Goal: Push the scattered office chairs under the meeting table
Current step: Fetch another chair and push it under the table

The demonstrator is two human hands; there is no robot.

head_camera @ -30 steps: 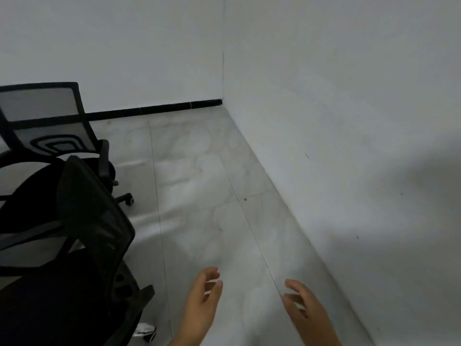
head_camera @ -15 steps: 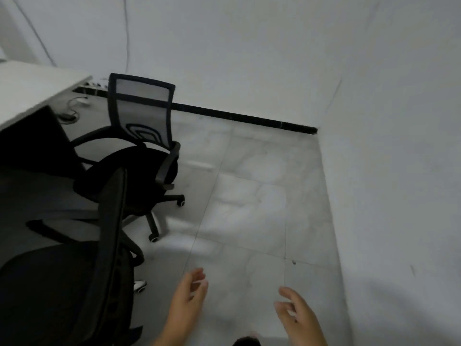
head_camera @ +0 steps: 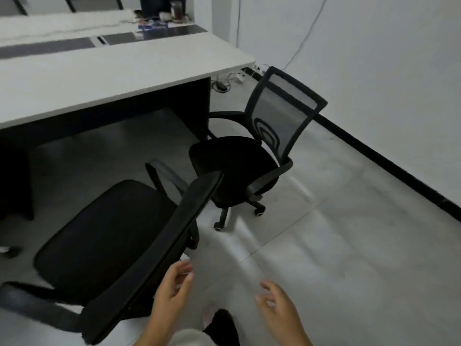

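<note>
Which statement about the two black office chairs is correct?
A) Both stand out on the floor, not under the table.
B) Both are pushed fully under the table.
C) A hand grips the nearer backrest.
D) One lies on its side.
A: the nearer chair and the farther chair both stand out on the floor beside the white table; the left hand and right hand are open, holding nothing.

Dim, soft, motion-blurred wide-angle view

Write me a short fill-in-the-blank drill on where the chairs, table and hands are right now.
1. Both black mesh-backed office chairs, the near chair and the far chair, stand ____ the white-topped meeting table, not under it.
2. The left hand and right hand are both ____, gripping nothing.
3. The chair nearer the hands shows its ____ edge-on.

Missing words: outside; open; backrest
</note>
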